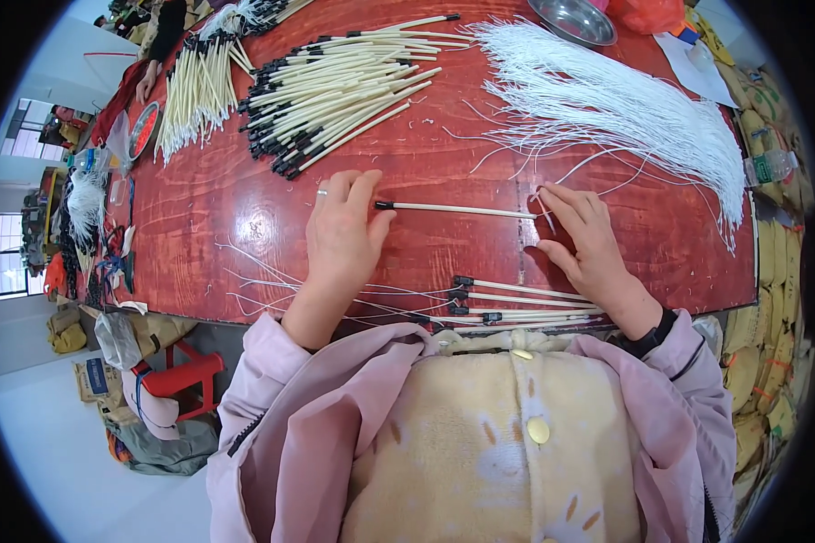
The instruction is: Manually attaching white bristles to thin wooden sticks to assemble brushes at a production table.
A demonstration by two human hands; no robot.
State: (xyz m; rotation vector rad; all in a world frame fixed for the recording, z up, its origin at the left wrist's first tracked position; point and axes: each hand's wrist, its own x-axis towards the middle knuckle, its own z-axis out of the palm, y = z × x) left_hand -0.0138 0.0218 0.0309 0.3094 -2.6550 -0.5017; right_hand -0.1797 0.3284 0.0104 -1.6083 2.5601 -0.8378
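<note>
A thin pale stick (462, 211) with a black cap at its left end lies across the red table between my hands. My left hand (344, 231) rests by the capped end, its fingers stretched and the thumb apart, gripping nothing that shows. At the other end my right hand (589, 237) has its thumb and forefinger spread. A bit of white cord shows at the right fingertips, near the stick's uncapped end; whether the cord joins the stick is too small to tell. Several capped sticks (525, 299) lie along the near edge, with loose white cords (272, 281) to their left.
A large pile of black-capped sticks (335, 90) lies at the far middle, a corded bundle (199, 86) left of it. White cords (616, 100) spread far right, beside a metal bowl (575, 20). Another person's hand (147, 81) is far left. A red stool (195, 376) stands below.
</note>
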